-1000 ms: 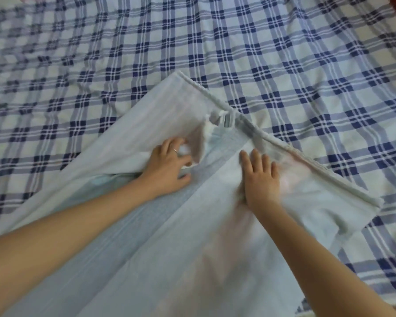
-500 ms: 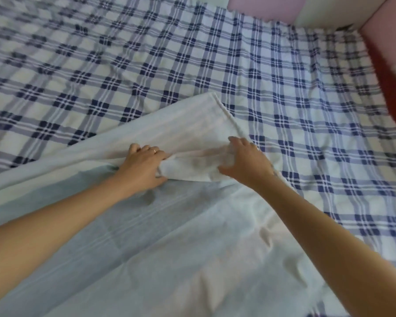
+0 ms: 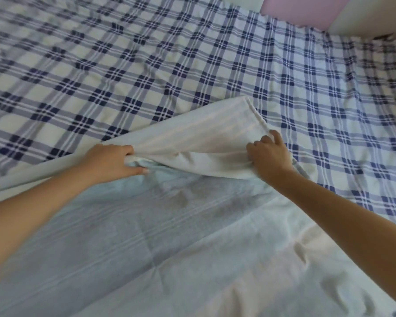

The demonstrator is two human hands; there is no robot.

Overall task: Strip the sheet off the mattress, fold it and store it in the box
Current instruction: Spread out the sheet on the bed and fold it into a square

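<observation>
Sheet of pale white cotton with faint woven stripes (image 3: 192, 236) lies spread across the near part of the bed, covering the lower half of the view and reaching both bottom corners, over a blue, navy and cream plaid cover (image 3: 146, 65) that fills the far part of the bed. One corner of the white sheet is turned over onto itself, forming a doubled flap (image 3: 204, 136) whose hemmed tip points away toward the plaid cloth. The left hand (image 3: 111, 160) is closed on the fold at the left of that flap, fingers curled under the cloth and thumb lying along its lower edge. The right hand (image 3: 269, 157) is closed on the right end of the flap near the hem, knuckles up, cloth bunched beneath its fingers, one finger raised above the edge. Between the two hands the fabric sags in a loose pocket. Both bare forearms reach in from the lower corners and lie above the spread sheet. Beyond the bed, at the upper right, stand pink and white padded panels (image 3: 295, 12), with a blurred reddish edge at the frame's right side. Nothing lies on the sheet besides the hands
</observation>
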